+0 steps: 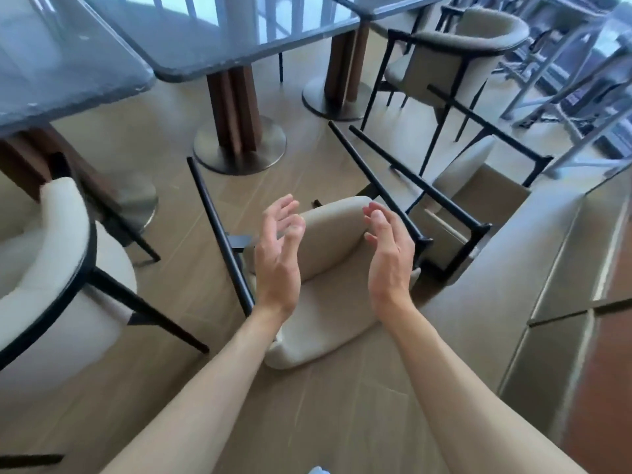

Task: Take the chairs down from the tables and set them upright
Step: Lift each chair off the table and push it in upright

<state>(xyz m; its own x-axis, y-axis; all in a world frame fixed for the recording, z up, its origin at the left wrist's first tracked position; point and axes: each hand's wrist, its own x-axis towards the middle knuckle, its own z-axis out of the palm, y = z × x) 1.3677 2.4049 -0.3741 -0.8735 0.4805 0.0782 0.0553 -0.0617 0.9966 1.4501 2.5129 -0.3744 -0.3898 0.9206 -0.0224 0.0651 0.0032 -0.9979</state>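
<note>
Pale wood-plank floor (164, 285) runs under dark glossy tables (212, 46) on round metal pedestals. Between the left hand (278, 254) and right hand (388, 258), both spread open and holding nothing, a beige chair (328, 289) lies tipped over, black legs pointing to 12 o'clock. Upright chairs stand at 9 o'clock (51, 285) and 1 o'clock (458, 59); a stepped ledge (547, 268) borders 3 o'clock.

A grey stepped ledge (533, 268) borders the wood-look floor (164, 254), with perhaps railings (266, 15) behind.
</note>
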